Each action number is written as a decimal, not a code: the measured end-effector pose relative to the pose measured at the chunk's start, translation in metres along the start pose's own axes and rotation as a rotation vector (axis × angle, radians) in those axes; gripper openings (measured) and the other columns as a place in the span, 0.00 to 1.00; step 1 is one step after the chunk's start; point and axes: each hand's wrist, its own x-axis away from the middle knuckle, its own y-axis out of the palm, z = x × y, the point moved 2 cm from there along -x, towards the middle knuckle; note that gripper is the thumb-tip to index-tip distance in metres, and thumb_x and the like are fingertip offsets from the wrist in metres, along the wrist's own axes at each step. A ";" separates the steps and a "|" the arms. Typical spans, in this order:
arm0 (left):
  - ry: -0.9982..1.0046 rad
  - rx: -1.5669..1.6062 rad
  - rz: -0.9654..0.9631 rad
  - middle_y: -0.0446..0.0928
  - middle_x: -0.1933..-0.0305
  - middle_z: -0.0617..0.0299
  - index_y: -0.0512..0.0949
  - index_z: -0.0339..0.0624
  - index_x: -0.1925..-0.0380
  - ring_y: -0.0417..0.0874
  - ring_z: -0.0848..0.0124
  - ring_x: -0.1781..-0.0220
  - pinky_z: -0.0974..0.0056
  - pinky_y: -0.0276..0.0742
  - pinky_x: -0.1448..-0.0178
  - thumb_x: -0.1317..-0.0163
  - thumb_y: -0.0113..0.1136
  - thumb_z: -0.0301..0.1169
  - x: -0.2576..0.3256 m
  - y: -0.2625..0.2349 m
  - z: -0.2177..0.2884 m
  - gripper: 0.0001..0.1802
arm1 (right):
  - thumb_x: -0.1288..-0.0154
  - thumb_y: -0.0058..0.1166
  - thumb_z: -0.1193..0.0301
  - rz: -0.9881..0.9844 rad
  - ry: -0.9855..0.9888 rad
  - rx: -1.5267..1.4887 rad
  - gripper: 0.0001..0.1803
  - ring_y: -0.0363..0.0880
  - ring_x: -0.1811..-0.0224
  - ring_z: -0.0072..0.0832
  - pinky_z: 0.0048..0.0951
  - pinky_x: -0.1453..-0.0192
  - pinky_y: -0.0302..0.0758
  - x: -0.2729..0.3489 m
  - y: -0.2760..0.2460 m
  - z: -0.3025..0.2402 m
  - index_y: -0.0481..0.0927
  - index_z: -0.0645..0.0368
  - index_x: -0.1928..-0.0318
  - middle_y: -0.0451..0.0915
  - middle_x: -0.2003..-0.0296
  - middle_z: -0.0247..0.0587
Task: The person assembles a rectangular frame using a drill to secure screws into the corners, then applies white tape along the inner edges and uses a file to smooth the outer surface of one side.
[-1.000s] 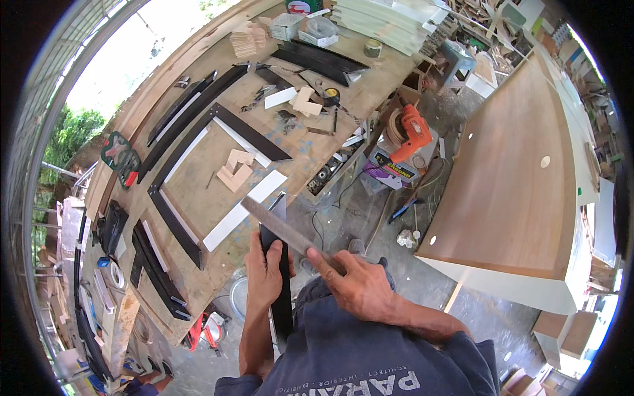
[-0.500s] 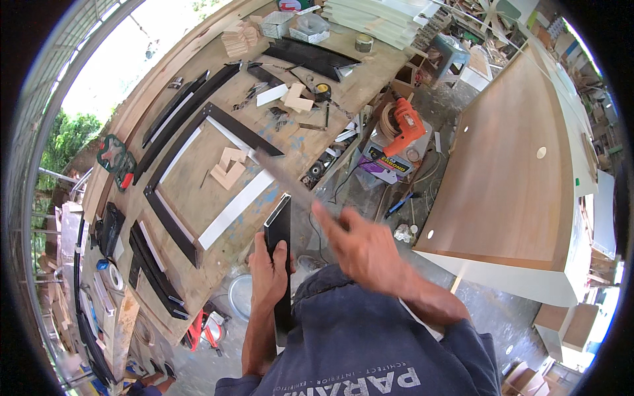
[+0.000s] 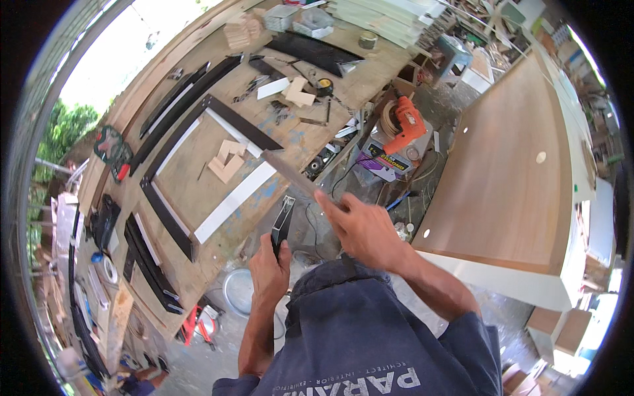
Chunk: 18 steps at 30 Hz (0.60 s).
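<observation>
My left hand (image 3: pixel 269 274) is wrapped around a black hollow metal profile (image 3: pixel 281 228), its bare cut end pointing up and away from me. In my right hand (image 3: pixel 364 230) is a long, flat, greyish file (image 3: pixel 290 173), slightly blurred and slanting to the far left. The file passes above the profile's cut end, apparently apart from it. Beyond my hands, a black frame (image 3: pixel 166 162) with white inner strips lies on the workbench (image 3: pixel 247 214). A loose white strip (image 3: pixel 234 203) sits along its near side, and pale wooden corner pieces (image 3: pixel 228 162) rest inside it.
An orange drill (image 3: pixel 405 125) lies on boxes right of the bench. Farther right stands a large wooden panel (image 3: pixel 502 158) with a white edge. A tape measure (image 3: pixel 323 84) and more black profiles (image 3: pixel 152 264) are on the bench. A round lid (image 3: pixel 238 290) is below its edge.
The profile in my left hand has turned and tilted, so its hollow end looks different. My right hand has shifted slightly right with the file.
</observation>
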 end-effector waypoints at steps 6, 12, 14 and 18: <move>-0.076 0.043 -0.082 0.81 0.69 0.42 0.70 0.37 0.52 0.82 0.39 0.67 0.43 0.73 0.65 0.26 0.58 0.33 0.004 0.004 0.002 0.12 | 0.35 0.59 0.73 -0.112 -0.023 -0.082 0.39 0.80 0.69 0.50 0.48 0.66 0.79 0.039 0.019 -0.033 0.66 0.49 0.23 0.75 0.64 0.48; 0.019 -0.061 -0.123 0.78 0.73 0.41 0.72 0.35 0.51 0.81 0.39 0.69 0.43 0.70 0.66 0.28 0.58 0.32 0.021 0.015 0.001 0.13 | 0.34 0.58 0.73 0.022 0.040 0.056 0.37 0.80 0.69 0.50 0.48 0.65 0.78 -0.016 0.052 0.028 0.68 0.50 0.24 0.75 0.65 0.49; -0.003 -0.057 -0.122 0.78 0.73 0.41 0.72 0.34 0.51 0.81 0.39 0.69 0.42 0.70 0.66 0.28 0.58 0.33 0.017 0.013 0.003 0.14 | 0.34 0.57 0.73 0.068 0.018 -0.021 0.37 0.80 0.69 0.50 0.47 0.67 0.78 -0.007 0.044 0.038 0.67 0.49 0.24 0.75 0.65 0.49; -0.030 -0.031 -0.097 0.78 0.71 0.41 0.72 0.34 0.53 0.81 0.39 0.69 0.42 0.71 0.65 0.27 0.58 0.33 0.012 0.015 0.006 0.13 | 0.33 0.57 0.73 -0.134 0.004 -0.108 0.38 0.81 0.67 0.49 0.47 0.68 0.78 0.046 0.015 -0.002 0.65 0.49 0.22 0.74 0.64 0.49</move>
